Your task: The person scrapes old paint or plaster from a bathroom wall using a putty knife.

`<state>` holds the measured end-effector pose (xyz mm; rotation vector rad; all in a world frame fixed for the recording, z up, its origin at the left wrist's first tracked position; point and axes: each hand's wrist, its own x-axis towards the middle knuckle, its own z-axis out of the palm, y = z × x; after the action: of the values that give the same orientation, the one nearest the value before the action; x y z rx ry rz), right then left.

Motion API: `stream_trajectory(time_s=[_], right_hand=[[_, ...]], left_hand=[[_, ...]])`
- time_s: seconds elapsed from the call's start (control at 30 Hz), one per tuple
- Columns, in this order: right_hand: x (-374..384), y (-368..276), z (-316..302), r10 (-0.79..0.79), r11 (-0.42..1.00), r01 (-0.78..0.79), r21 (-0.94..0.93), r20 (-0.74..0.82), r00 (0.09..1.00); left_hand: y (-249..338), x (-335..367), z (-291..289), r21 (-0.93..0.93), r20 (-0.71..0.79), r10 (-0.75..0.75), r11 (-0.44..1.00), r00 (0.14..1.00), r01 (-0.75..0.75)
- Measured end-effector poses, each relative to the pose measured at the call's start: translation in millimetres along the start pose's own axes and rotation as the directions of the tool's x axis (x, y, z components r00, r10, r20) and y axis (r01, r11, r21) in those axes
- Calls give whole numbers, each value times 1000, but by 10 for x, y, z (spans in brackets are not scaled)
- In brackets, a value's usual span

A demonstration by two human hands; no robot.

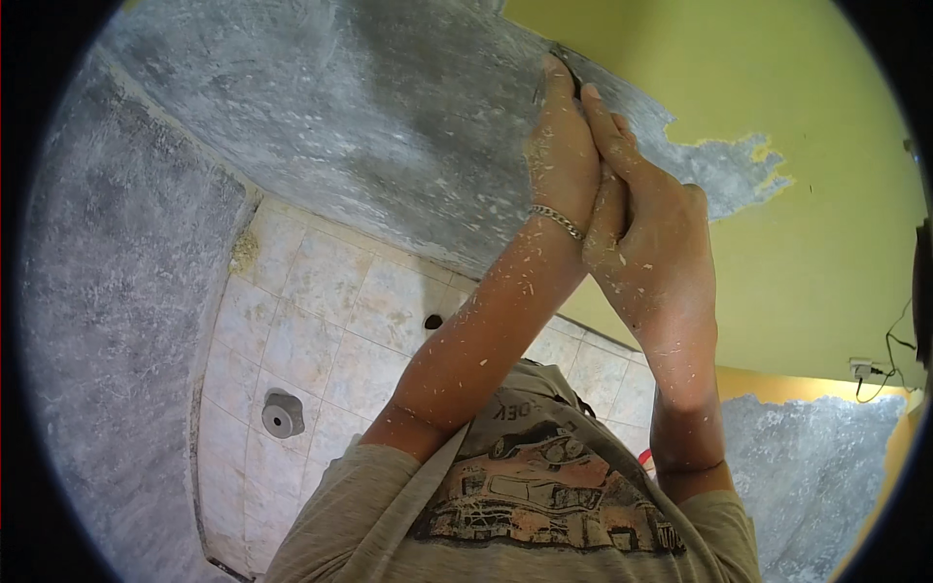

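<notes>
Both my hands are raised together against the wall, near the top of the view. My left hand [566,146], with a chain bracelet at its wrist, is closed around a thin dark-edged tool [573,80]. Only a narrow strip of the tool shows past the fingers; its kind is hidden. My right hand [661,219] presses over the left from the right side, its fingers wrapped at the same tool. Pale paint flakes stick to both hands and forearms. The wall is bare grey plaster [428,126] around the hands, with yellow-green paint [777,78] ending in a ragged edge to the right.
Another bare grey wall [126,291] stands at left. Below is a pale tiled floor [311,282] with a grey round object [282,415] and a small dark thing [433,322] on it. A socket [861,369] with a hanging black cable is on the right wall.
</notes>
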<state>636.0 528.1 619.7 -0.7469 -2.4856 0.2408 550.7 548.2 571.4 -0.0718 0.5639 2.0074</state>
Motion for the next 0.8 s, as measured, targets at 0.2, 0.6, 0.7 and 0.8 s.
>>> stream_trajectory(time_s=[0.2,0.6,0.7,0.8], right_hand=[[158,-63,222,-119,992,122,14,-108,987],[-569,315,-291,281,960,-279,-36,85,956],[-567,311,-260,233,968,-233,-96,-4,972],[-588,382,-301,240,970,-238,-57,39,970]], left_hand=[[381,211,-140,-17,32,85,996,996,-84],[-616,-199,12,72,-10,-154,985,988,155],[-668,-132,-13,-60,96,-190,979,977,196],[-683,-177,42,-6,93,-178,984,980,180]])
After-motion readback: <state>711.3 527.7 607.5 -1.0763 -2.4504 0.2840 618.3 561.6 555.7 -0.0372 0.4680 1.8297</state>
